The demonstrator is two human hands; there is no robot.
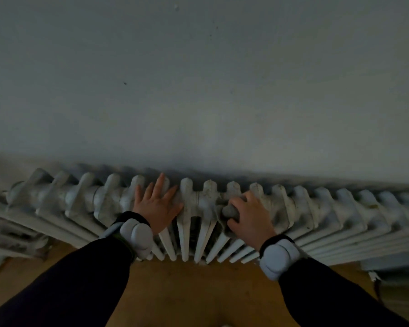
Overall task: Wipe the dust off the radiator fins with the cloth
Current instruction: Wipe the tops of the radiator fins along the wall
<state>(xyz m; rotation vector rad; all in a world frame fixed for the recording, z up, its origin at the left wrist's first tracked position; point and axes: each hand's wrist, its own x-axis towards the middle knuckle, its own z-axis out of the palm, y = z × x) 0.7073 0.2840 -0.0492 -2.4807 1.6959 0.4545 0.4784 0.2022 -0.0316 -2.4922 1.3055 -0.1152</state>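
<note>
A long white cast-iron radiator [85, 199] runs along the wall, its fins stained and dusty. My left hand [157, 204] lies flat on top of the fins left of centre, fingers spread, holding nothing. My right hand [248, 213] is closed around a bunched grey cloth [229, 212] and presses it against the top of the fins just right of centre. Part of the cloth hangs down between two fins; the rest is hidden under my fingers. Both wrists carry grey strapped devices over dark sleeves.
A pale wall [198, 79] rises directly behind the radiator. A wooden floor [194, 291] lies below it. At the far left a second white ribbed piece [7, 232] stands beside the radiator. A pale object [397, 289] sits at the lower right.
</note>
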